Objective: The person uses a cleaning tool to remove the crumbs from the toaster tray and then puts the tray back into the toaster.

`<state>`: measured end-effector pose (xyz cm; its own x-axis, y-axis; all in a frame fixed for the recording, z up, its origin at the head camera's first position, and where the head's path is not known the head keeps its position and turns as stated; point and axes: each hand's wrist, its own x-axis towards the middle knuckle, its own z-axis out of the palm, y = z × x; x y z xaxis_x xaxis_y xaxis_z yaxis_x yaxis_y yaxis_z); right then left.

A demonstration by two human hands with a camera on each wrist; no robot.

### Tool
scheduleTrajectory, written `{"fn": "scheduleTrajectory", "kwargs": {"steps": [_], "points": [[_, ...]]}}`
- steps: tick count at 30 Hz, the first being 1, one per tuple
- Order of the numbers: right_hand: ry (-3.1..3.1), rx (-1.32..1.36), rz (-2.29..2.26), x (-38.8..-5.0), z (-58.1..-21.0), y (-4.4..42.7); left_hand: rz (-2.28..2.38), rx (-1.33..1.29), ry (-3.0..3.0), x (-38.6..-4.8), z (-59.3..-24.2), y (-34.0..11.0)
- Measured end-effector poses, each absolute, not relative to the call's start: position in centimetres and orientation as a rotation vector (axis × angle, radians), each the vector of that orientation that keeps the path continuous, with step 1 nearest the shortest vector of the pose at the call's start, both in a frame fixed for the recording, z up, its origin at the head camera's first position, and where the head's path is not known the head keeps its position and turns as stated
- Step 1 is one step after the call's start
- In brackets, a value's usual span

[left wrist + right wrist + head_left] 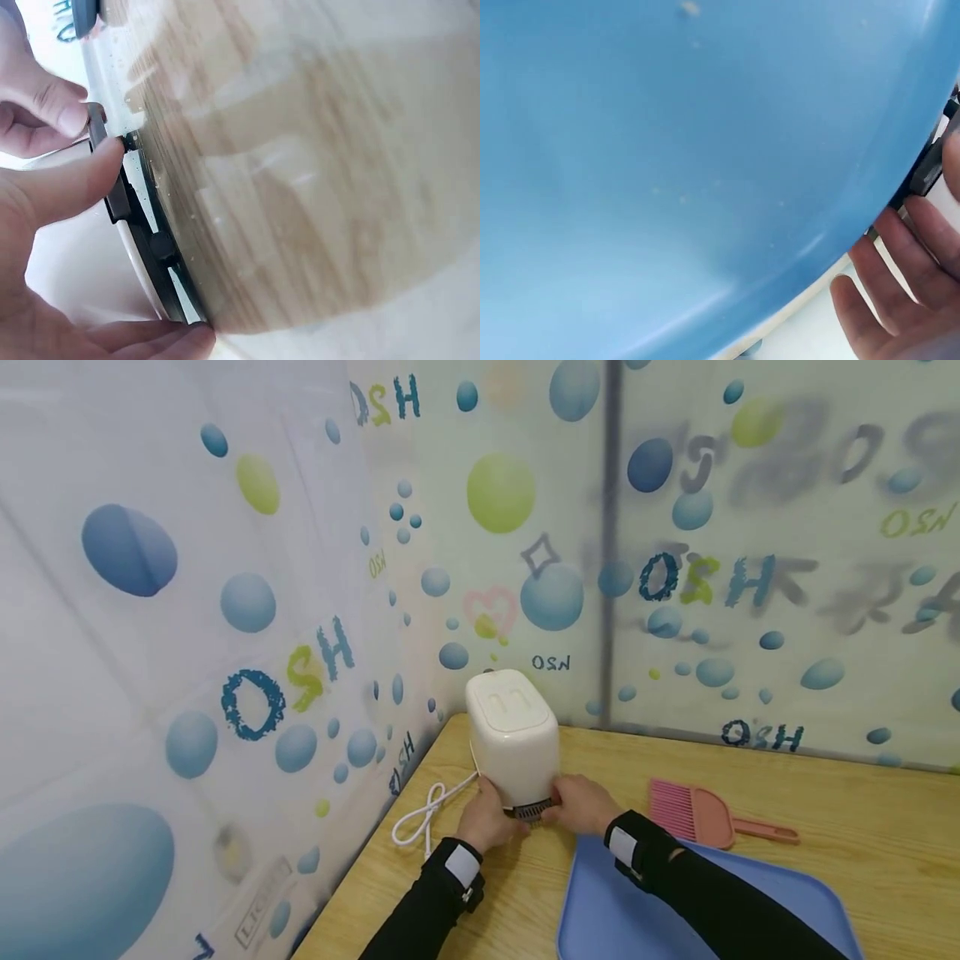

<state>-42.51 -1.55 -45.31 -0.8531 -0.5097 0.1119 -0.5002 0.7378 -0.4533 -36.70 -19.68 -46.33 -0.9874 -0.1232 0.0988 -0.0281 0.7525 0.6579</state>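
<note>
A white toaster (pixel 513 735) stands upright in the table's corner, with two slots on top. Low on its near side is a dark slatted crumb tray (pixel 531 811), its edge showing as a dark bar in the left wrist view. My left hand (pixel 487 820) grips the toaster's lower left corner, fingers at the base and thumb against the tray. On the other side my right hand (pixel 583 804) pinches the tray's right end, its thumb on the dark piece. Its other fingers extend along the toaster's base in the right wrist view. The toaster's underside is hidden.
A white cord (pixel 420 814) lies looped left of the toaster. The blue tray (pixel 780 877) lies under my right forearm, with a pink brush and dustpan (pixel 712 818) behind it. Patterned curtains (pixel 300 568) border the wooden table (pixel 517 893) on the left and behind.
</note>
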Motion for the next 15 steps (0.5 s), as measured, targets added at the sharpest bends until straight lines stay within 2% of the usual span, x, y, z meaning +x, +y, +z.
{"fn": "scheduleTrajectory", "kwargs": {"steps": [8,15], "points": [[2.911,-0.74,-0.795,-43.4,-45.4,-0.9,-0.954,0.198,-2.855,-37.1,-46.1,-19.5],[2.858,-0.744,-0.782,-43.9,-45.3,-0.6,-1.015,0.109,-2.802,-37.8,-46.5,-20.2]]}}
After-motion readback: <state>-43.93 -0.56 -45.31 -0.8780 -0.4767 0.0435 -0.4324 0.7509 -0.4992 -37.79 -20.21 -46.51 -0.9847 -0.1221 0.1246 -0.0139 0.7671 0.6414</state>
